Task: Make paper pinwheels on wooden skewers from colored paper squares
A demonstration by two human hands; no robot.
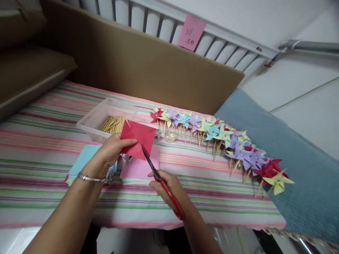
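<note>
My left hand [114, 147] pinches a red paper square [144, 135] by its left side, thumb flat on top. A slit runs in from the square's upper left corner. My right hand [168, 187] grips red-handled scissors [169, 195], and their dark blades lie against the square's lower edge, pointing toward its middle. Below the square, a pink paper stack [141, 169] lies on the cloth. Beside my left wrist is a stack of light blue paper [86, 157], partly hidden by my forearm.
A clear plastic box [92, 123] of wooden sticks [112, 123] stands behind my left hand. A small round container [170, 135] sits right of the red square. Many paper pinwheels [212, 131] line the right side of the striped cloth [47, 148]. A cardboard panel [137, 67] rises behind.
</note>
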